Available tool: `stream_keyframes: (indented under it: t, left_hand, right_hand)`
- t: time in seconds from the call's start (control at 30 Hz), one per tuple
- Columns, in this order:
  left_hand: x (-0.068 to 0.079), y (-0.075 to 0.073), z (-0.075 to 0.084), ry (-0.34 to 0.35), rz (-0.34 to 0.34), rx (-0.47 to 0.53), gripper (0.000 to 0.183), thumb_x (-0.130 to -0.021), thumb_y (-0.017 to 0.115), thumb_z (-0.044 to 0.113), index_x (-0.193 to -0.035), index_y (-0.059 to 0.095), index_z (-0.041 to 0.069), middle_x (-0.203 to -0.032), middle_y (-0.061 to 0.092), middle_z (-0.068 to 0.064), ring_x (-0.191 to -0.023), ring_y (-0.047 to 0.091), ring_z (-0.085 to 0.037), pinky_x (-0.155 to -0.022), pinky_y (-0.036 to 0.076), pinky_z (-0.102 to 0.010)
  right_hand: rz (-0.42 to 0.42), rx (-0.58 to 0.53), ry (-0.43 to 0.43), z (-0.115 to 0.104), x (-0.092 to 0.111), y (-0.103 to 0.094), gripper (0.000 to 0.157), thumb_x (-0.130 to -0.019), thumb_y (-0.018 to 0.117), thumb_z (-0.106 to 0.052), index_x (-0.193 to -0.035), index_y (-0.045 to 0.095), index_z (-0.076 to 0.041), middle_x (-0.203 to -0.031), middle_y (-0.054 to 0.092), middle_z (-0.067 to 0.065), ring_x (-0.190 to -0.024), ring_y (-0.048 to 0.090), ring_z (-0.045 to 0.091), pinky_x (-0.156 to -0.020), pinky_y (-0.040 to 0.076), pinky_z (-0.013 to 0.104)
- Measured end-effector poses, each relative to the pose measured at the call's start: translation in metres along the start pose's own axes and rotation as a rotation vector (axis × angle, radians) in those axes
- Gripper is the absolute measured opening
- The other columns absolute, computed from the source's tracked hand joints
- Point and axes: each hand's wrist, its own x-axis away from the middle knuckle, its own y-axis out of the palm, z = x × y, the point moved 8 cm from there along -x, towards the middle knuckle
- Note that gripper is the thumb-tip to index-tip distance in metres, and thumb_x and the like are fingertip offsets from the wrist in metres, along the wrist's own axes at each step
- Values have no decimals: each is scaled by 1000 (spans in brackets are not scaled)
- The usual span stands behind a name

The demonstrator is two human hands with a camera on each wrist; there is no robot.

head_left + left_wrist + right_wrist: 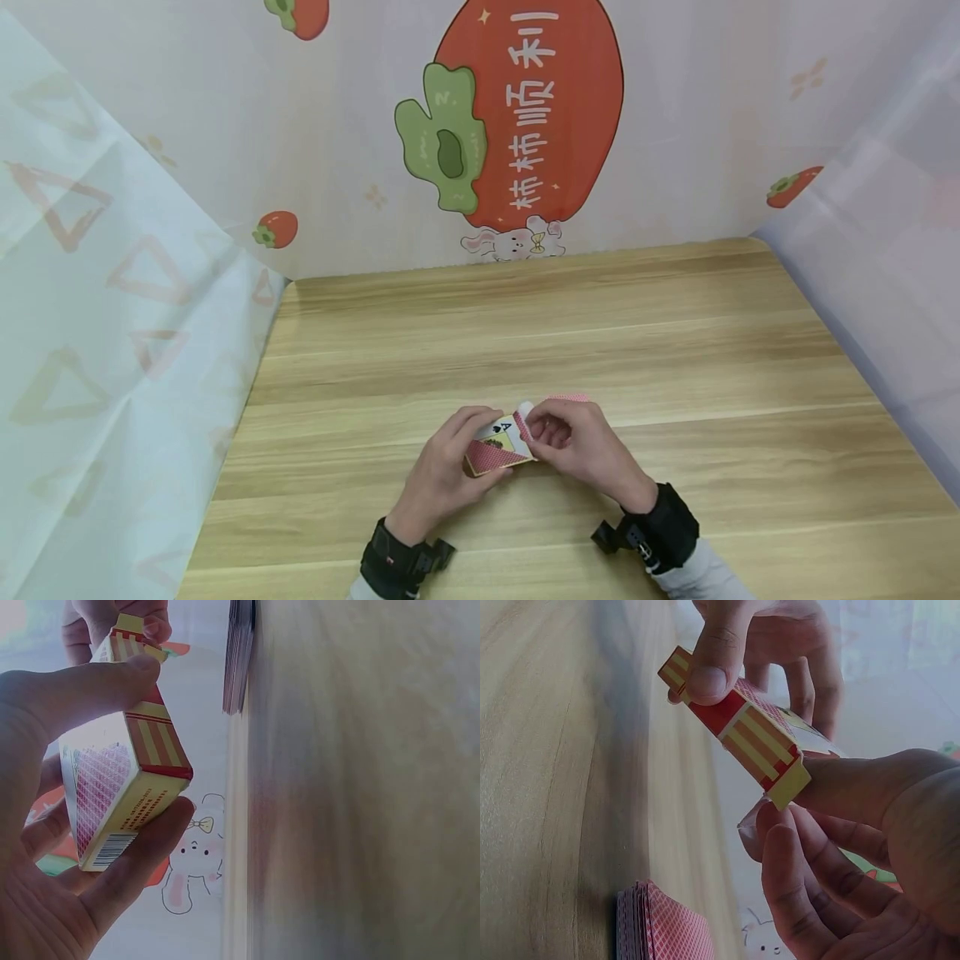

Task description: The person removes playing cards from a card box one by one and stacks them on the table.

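My left hand grips a playing-card box, its thumb along one striped narrow side and its fingers beneath, as the left wrist view shows. The box has a red-patterned face, an ace-of-spades picture, and a barcode on its closed end. At the other end, my right hand pinches the lid end between thumb and fingertips. A small yellow side flap sticks out there, with a whitish flap by the fingertips. The inside of the box is hidden.
A stack of red-backed cards lies on the wooden table, just beyond my right hand. White printed cloth hangs behind the table and at both sides. Each wrist wears a black camera strap.
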Motion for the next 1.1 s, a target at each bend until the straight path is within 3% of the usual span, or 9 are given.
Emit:
stream_keyframes:
  t: [0.33, 0.63, 1.1]
  left_hand:
    - [1, -1, -3, -31, -6, -26, 74, -77, 89, 32, -142, 58, 15, -134, 61, -2, -118, 62, -15, -95, 57, -37]
    - [0, -4, -5, -34, 4, -27, 76, -75, 91, 30, -141, 59, 12, -133, 61, -2, -118, 62, -15, -94, 57, -37]
    - [0, -6, -10, -67, 12, -21, 76, -75, 91, 29, -141, 58, 15, -133, 62, -2, -116, 63, -15, -92, 58, -37]
  right_hand:
    - [-33, -32, 86, 6, 0, -4, 17, -85, 82, -11, -100, 74, -15, -89, 73, -5, -76, 70, 7, -66, 60, 27]
    - [-42, -111, 109, 13, 0, -10, 10, -92, 75, -11, -101, 75, -7, -90, 76, 3, -79, 74, 13, -69, 61, 27]
    - [67, -148, 138, 22, 2, -38, 13, -93, 72, -7, -106, 72, -5, -93, 73, 5, -83, 75, 21, -74, 61, 30]
